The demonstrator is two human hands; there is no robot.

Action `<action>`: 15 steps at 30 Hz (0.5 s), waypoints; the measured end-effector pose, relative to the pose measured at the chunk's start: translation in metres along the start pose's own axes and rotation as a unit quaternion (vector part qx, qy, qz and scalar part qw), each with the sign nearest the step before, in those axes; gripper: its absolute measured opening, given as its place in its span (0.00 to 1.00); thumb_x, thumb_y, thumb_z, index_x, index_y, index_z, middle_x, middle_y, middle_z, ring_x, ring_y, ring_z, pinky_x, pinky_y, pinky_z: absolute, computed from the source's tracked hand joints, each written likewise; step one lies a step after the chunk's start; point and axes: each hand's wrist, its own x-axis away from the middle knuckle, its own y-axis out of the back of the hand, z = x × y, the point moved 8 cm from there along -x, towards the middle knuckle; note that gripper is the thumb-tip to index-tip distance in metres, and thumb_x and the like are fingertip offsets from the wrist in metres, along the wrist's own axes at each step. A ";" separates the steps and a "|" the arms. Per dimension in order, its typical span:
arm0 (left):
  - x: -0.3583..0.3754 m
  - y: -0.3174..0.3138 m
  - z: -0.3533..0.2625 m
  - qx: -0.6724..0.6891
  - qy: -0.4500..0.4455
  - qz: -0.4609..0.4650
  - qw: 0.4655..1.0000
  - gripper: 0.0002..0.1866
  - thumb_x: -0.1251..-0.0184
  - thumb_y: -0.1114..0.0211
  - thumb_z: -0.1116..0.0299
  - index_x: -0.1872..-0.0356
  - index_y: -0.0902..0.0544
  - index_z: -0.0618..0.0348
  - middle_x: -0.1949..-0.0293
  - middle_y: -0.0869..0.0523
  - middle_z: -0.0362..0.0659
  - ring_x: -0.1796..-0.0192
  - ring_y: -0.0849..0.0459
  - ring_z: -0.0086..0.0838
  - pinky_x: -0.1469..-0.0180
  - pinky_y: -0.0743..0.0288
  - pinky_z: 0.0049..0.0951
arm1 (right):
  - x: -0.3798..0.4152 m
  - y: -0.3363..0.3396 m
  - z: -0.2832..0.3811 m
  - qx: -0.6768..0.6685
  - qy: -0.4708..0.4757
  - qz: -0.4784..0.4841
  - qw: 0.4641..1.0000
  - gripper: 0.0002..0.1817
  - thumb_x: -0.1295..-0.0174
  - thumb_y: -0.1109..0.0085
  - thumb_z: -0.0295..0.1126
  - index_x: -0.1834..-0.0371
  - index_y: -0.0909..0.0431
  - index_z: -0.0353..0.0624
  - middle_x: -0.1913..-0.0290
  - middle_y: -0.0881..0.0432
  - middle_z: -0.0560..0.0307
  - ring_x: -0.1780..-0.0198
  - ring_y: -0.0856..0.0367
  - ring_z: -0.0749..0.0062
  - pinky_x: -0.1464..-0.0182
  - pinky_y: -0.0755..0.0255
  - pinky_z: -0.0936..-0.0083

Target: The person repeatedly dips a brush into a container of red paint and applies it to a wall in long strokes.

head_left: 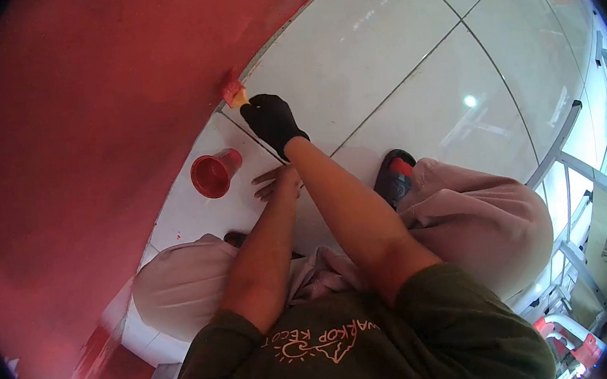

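Observation:
My right hand [273,121], in a black glove, is closed around the handle of a paintbrush [234,94]. The red-coated bristles meet the foot of the red wall [85,123], right where it joins the white tiled floor [378,51]. Bare and with its fingers spread, my left hand [277,183] is low over the tiles, partly behind my right forearm. Just to its left is a red cup [216,173], its mouth tilted toward me and its inside red.
A metal ladder [563,157] stands along the right side, beyond my right knee. Farther down on that side is a red and white object [578,342]. Small red drops mark the tiles near my left knee. Dark grout lines cross the floor.

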 end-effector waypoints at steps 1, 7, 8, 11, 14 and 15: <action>0.008 0.002 0.013 0.000 0.001 0.000 1.000 0.53 0.46 0.44 0.42 0.30 0.66 0.57 0.28 0.72 0.51 0.27 0.75 0.39 0.30 0.70 0.56 | 0.003 0.003 0.000 0.007 -0.002 0.021 1.000 0.22 0.46 0.45 0.45 0.60 0.20 0.36 0.61 0.19 0.41 0.56 0.21 0.49 0.51 0.29 0.64; -0.033 -0.004 0.002 0.538 -0.244 0.001 0.807 0.77 0.69 0.28 0.33 0.34 0.79 0.61 0.32 0.76 0.63 0.29 0.79 0.50 0.31 0.57 0.53 | -0.002 0.061 -0.014 -0.030 -0.032 -0.176 0.983 0.16 0.46 0.45 0.41 0.69 0.21 0.37 0.70 0.20 0.40 0.64 0.21 0.45 0.61 0.28 0.61; -0.082 -0.011 -0.032 0.554 -0.062 -0.173 0.812 0.78 0.71 0.29 0.30 0.35 0.80 0.59 0.32 0.76 0.64 0.29 0.75 0.53 0.31 0.59 0.53 | -0.008 0.057 -0.017 -0.031 -0.032 -0.176 0.983 0.16 0.46 0.45 0.41 0.69 0.21 0.37 0.70 0.20 0.40 0.64 0.21 0.45 0.61 0.28 0.61; -0.024 0.010 0.030 0.559 -0.078 -0.168 0.808 0.84 0.81 0.28 0.28 0.36 0.83 0.61 0.33 0.78 0.66 0.29 0.74 0.55 0.32 0.58 0.53 | -0.018 0.052 -0.005 0.013 0.021 -0.178 0.984 0.16 0.47 0.44 0.40 0.68 0.21 0.36 0.73 0.18 0.45 0.69 0.19 0.53 0.66 0.27 0.66; 0.066 0.017 0.072 0.536 -0.281 0.023 0.796 0.87 0.85 0.24 0.31 0.39 0.86 0.64 0.34 0.81 0.64 0.29 0.76 0.54 0.32 0.53 0.52 | -0.010 0.020 -0.001 -0.146 -0.091 0.140 0.975 0.14 0.46 0.42 0.36 0.62 0.20 0.38 0.74 0.19 0.56 0.76 0.22 0.76 0.74 0.29 0.77; 0.068 0.017 0.073 0.533 -0.288 0.036 0.795 0.86 0.82 0.23 0.33 0.40 0.88 0.64 0.34 0.83 0.63 0.28 0.74 0.53 0.32 0.52 0.51 | -0.019 0.025 -0.020 -0.146 -0.091 0.137 0.975 0.14 0.46 0.42 0.36 0.62 0.20 0.38 0.74 0.19 0.56 0.76 0.22 0.76 0.74 0.29 0.77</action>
